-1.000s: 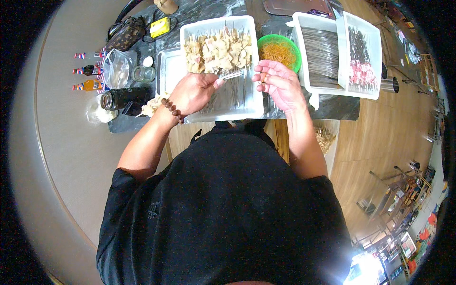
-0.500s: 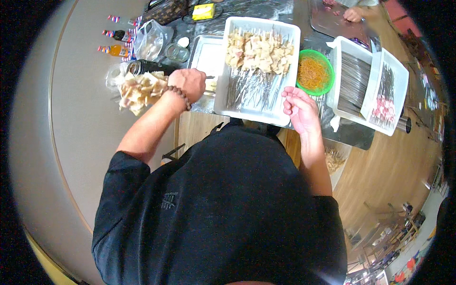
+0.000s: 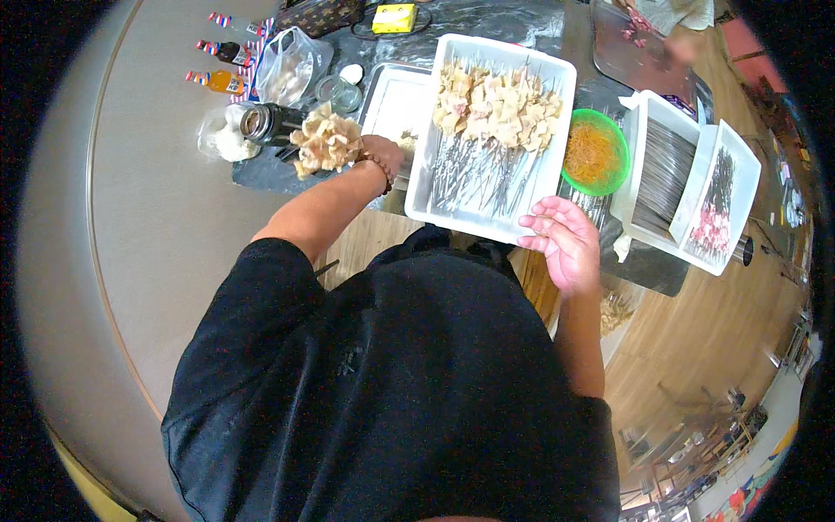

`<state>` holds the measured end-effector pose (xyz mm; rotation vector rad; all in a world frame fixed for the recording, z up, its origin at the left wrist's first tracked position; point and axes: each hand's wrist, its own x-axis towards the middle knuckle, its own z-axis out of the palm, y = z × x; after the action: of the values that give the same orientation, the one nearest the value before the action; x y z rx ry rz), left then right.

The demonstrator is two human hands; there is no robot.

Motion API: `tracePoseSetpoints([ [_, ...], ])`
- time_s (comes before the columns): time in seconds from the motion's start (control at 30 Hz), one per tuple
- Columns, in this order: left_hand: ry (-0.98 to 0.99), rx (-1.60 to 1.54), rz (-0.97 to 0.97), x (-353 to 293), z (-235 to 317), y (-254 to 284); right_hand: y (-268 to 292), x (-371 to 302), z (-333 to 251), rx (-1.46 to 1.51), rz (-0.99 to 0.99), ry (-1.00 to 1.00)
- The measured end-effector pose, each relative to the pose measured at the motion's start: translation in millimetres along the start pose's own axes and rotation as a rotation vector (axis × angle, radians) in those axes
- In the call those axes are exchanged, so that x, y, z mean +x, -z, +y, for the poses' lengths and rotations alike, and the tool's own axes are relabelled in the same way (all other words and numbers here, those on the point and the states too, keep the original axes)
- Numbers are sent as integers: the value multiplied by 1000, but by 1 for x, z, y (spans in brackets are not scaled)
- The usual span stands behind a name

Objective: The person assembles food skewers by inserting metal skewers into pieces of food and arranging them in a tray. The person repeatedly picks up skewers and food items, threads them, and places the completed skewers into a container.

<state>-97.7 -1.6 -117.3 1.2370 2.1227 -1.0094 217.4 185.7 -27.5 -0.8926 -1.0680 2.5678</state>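
My left hand (image 3: 383,157) is closed round a bunch of skewers. Their food end, pale folded pieces (image 3: 326,139), points left beside a dark jar (image 3: 261,124); the fingers are largely hidden behind the wrist. A white plastic tray (image 3: 470,225) stands in front of me, with several metal skewers (image 3: 478,178) laid side by side, their pale food pieces (image 3: 496,109) toward the far end. At the tray's near right corner hovers my right hand (image 3: 565,239), palm up, fingers loosely bent and apart, with nothing visible in it. Whether it touches the rim I cannot tell.
Right of the tray sit a green bowl (image 3: 621,161) of orange shreds and white boxes holding bare skewers (image 3: 663,165) and pink-tipped skewers (image 3: 715,222). A metal tray (image 3: 374,104), a glass jar (image 3: 344,94), a plastic bag (image 3: 296,65) and bottles (image 3: 222,82) stand left.
My left hand has swung right with the skewers, bringing their food end past the dark jar. My right hand has dropped slightly along the tray's corner. The whole view has shifted.
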Motion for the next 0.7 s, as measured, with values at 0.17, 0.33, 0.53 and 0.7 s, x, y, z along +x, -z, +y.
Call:
tracePoseSetpoints([
  [0.17, -50, 80, 42, -8, -23, 17, 8, 7, 11, -170, 109, 80],
  [0.33, 30, -237, 340, -75, -53, 82, -12, 8, -5, -220, 185, 89],
  [0.53, -395, -841, 567, -139, 14, 170, -26, 20, -28, 256, -170, 97],
  [0.7, -801, -1067, 521, -154, 59, 212, -35, 13, -50, 572, -349, 130],
])
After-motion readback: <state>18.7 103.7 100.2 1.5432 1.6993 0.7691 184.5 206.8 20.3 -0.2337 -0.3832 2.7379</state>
